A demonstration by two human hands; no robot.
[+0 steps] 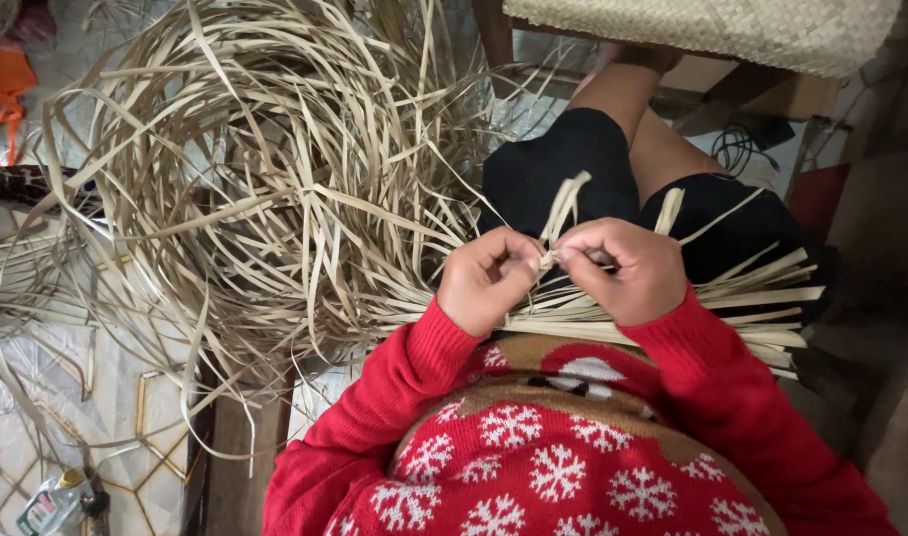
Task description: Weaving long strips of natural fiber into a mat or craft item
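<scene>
Pale leaf strips (672, 303) across lap, fanned out to person's right, ends sticking up between both hands. Left hand (487, 278) curled tight, thumb and fingers pinching strips at centre. Right hand (623, 270) likewise closed, pinching same strips, touching left hand. Red snowflake sweater (533, 457) below. Big loose heap (265, 169) of strips on floor at left. Woven mat (712, 30) top right. Bottle (52, 504) bottom left
</scene>
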